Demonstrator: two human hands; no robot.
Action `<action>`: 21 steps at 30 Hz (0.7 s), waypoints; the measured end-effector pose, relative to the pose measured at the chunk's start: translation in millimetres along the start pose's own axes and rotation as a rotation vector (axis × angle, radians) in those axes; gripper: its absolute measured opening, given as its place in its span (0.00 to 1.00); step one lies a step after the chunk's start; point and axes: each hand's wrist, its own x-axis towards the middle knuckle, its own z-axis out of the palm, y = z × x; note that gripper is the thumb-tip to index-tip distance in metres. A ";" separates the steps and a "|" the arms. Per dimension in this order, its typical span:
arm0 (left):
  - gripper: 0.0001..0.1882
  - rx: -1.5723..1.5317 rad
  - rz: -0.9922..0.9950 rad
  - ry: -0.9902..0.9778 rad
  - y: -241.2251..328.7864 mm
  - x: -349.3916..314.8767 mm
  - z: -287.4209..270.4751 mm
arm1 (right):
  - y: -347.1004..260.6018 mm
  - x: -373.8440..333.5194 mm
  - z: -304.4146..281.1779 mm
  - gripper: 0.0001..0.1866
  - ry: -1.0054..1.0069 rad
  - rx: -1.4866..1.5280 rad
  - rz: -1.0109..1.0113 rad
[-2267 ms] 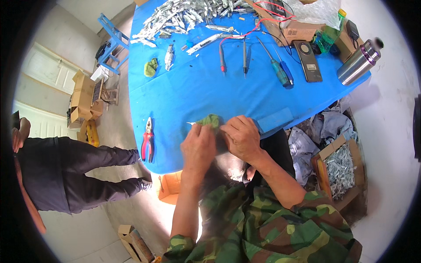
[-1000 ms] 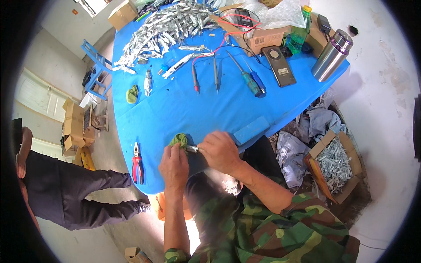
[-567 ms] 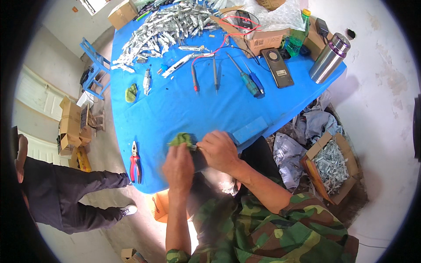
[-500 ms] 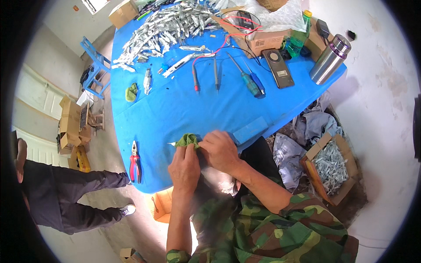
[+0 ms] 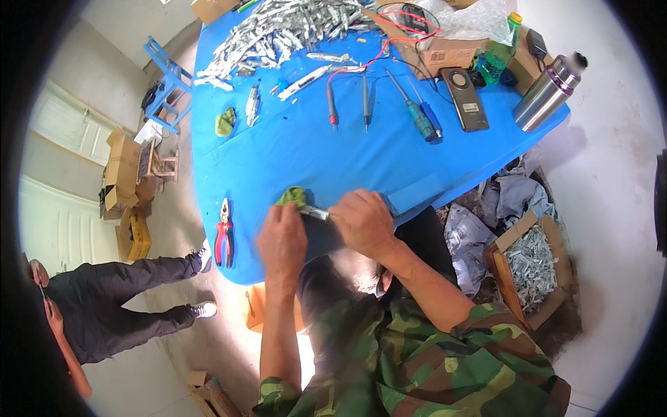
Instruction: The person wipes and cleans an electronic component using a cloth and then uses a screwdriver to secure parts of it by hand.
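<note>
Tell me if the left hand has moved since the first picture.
Yes: the left hand has moved left, nearer the red-handled pliers lying on that side.

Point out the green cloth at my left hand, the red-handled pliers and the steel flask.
Green cloth (image 5: 293, 195): head view, on its crumpled visible top.
Red-handled pliers (image 5: 224, 228): head view, on the grips just below the pivot.
Steel flask (image 5: 545, 103): head view, mid-body.

A crumpled green cloth (image 5: 292, 196) bunches at the visible left of a slim silvery rod (image 5: 317, 213) between the hands (image 5: 283, 240) (image 5: 365, 221).
</note>
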 end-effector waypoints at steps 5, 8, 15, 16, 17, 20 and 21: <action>0.10 -0.096 0.116 -0.037 26.2 -10.1 3.3 | 3.5 -1.7 5.5 0.04 0.012 -0.011 0.017; 0.11 -0.057 0.074 -0.022 8.9 -8.4 3.7 | 0.2 -1.8 4.3 0.04 -0.001 0.005 0.017; 0.10 -0.082 -0.083 0.064 -22.9 2.3 -7.1 | -0.6 -2.4 2.6 0.07 -0.003 0.019 0.022; 0.10 -0.120 -0.092 0.102 -20.2 2.8 -10.5 | -1.1 -1.4 2.6 0.07 -0.007 0.016 0.021; 0.10 -0.164 -0.100 0.140 -16.2 2.8 -11.3 | -0.2 0.0 1.4 0.07 -0.013 0.008 0.021; 0.10 -0.166 -0.079 0.091 1.4 -0.8 -9.3 | 2.4 -2.3 2.4 0.07 -0.009 -0.008 0.028; 0.10 -0.162 -0.029 0.050 10.9 -4.6 -6.4 | 2.3 -2.0 2.6 0.07 -0.004 -0.009 0.026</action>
